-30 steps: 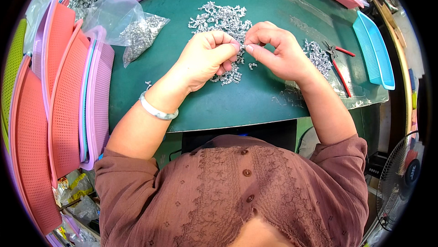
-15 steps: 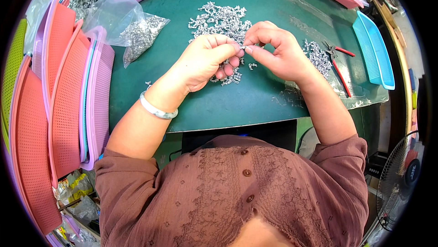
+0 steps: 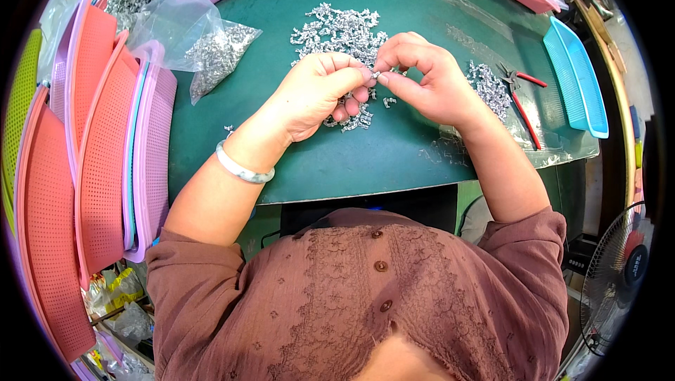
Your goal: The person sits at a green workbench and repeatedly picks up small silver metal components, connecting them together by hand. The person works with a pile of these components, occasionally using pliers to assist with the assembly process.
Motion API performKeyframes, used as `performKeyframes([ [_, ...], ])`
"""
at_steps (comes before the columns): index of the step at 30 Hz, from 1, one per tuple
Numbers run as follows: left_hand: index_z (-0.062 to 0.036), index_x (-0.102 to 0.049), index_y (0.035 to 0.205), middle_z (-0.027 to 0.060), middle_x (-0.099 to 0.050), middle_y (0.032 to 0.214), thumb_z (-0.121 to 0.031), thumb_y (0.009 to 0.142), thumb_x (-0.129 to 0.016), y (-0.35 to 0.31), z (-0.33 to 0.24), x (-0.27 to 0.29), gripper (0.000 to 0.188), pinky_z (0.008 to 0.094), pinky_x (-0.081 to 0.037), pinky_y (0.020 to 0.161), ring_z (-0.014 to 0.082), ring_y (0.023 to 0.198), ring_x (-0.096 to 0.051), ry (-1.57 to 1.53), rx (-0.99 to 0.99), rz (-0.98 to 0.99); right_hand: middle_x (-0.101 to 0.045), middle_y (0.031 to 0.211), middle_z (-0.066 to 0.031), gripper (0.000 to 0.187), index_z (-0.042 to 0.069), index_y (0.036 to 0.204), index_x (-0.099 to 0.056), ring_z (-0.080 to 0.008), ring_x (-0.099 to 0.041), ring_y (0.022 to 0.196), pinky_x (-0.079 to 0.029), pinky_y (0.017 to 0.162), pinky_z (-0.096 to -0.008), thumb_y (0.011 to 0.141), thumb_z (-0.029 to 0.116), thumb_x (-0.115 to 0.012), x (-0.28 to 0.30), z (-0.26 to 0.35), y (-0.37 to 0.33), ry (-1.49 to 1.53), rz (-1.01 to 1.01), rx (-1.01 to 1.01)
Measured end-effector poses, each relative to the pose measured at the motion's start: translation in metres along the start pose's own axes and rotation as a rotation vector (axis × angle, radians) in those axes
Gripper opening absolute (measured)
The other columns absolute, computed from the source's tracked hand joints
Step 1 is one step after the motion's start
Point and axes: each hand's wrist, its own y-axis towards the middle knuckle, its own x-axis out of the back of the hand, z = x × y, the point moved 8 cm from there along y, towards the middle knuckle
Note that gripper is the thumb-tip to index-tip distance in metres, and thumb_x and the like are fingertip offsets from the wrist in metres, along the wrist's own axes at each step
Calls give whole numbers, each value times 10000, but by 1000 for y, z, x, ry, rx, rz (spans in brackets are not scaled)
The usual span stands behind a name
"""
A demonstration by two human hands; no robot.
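Note:
Between the fingertips of both hands is a small silvery metal piece [image 3: 375, 75], mostly covered by the fingers. My left hand [image 3: 327, 92] pinches it between thumb and forefinger, the other fingers curled below. From the other side, my right hand [image 3: 425, 78] grips it with thumb and forefinger. Beyond and partly under the hands spreads a pile of small silvery metal pieces [image 3: 344, 29]. One loose metal piece [image 3: 389, 102] lies just right of the left fingertips. To the right of my right wrist is a second, smaller heap of metal pieces [image 3: 489, 89].
Red-handled pliers [image 3: 520, 99] lie on the green table [image 3: 337, 163] beside a blue basket [image 3: 576, 78]. A clear bag of metal pieces [image 3: 223, 57] rests at the left. Stacked baskets [image 3: 105, 149] stand along the left edge, a fan [image 3: 619, 268] at lower right.
Both hands stay in nearly the same place. The fingertips have shifted very slightly around the small metal piece, which shows a little more between them.

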Motion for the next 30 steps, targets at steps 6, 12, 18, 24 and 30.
performKeyframes([
  [6, -55, -589, 855, 12, -583, 692, -133, 855, -555, 0, 0, 1, 85, 166, -374, 429, 50, 533, -512, -14, -7, 3, -599, 819, -66, 72, 45, 800, -599, -224, -532, 805, -428, 720, -314, 732, 57, -617, 0, 0, 0, 1, -1, 9],
  [12, -50, -565, 868, 31, -580, 738, -87, 834, -537, 2, -1, 4, 58, 181, -402, 476, 74, 580, -524, -75, -35, 6, -584, 813, -68, 97, 51, 803, -605, -255, -520, 806, -424, 740, -331, 706, 42, -612, -1, -2, 1, -109, 31, 12],
  [18, -7, -536, 900, 89, -579, 811, -7, 794, -436, 4, -4, 7, 145, 214, -463, 542, 130, 651, -559, -250, -26, 10, -558, 839, -71, 78, 54, 759, -621, -265, -496, 826, -429, 742, -344, 684, 43, -604, -15, -6, -5, -272, 136, -1],
  [24, -26, -561, 879, 76, -584, 803, 2, 779, -465, 6, -4, 8, 141, 226, -495, 568, 134, 668, -583, -264, -50, 41, -554, 851, -77, 59, 55, 733, -627, -264, -491, 833, -427, 756, -343, 680, 53, -601, -20, -2, -4, -336, 146, 18],
  [30, -27, -562, 890, 47, -577, 786, -28, 803, -482, 3, -2, 6, 118, 207, -464, 555, 106, 640, -560, -140, -18, -7, -556, 862, -80, 60, 54, 728, -632, -262, -491, 835, -426, 762, -342, 677, 56, -600, -21, -1, -3, -347, 162, 28],
])
